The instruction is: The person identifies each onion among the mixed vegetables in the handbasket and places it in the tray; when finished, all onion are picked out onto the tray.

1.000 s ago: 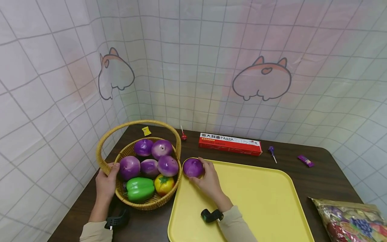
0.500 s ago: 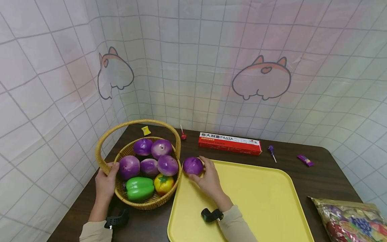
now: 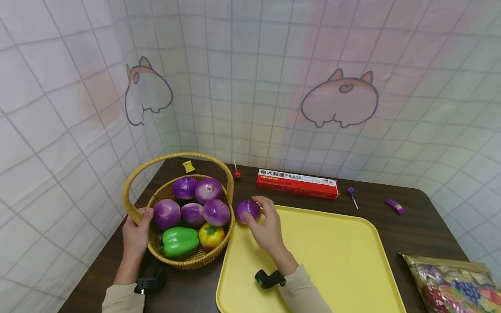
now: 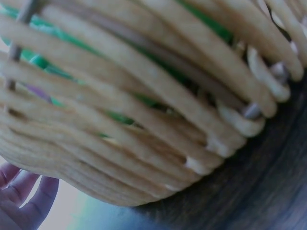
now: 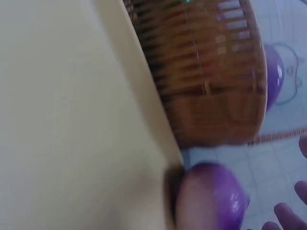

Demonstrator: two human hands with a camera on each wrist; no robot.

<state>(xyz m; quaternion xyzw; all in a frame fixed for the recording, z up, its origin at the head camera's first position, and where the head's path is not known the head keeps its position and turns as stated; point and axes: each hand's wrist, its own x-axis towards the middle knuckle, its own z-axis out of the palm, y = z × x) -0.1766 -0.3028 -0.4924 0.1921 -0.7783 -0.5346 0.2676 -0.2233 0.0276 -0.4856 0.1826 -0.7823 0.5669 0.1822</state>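
Note:
In the head view the left hand [image 3: 135, 234] grips the wicker basket [image 3: 195, 263] at its left side, where the handle joins the rim. Several purple onions [image 3: 208, 190], a green bell pepper [image 3: 180, 242] and a yellow-red tomato [image 3: 212, 236] fill the basket. Another purple onion [image 3: 248, 211] sits at the far left corner of the yellow tray [image 3: 313, 243], beside the basket. Over that onion is the right hand [image 3: 268, 230], thumb and fingers spread. The right wrist view shows its fingertips [image 5: 288, 216] apart from the onion [image 5: 211, 196].
Behind the tray lies a red pasta box [image 3: 297, 184]. A yellow candy [image 3: 188, 166], a red lollipop [image 3: 237, 174], a purple lollipop [image 3: 351, 192] and a purple wrapped candy [image 3: 395, 206] lie along the back. A printed fruit bag [image 3: 454, 282] lies at right.
The right hand has loosened from the onion at the tray's corner and risen slightly, its thumb lifting away. The left hand keeps its place on the basket. The head view has tilted slightly.

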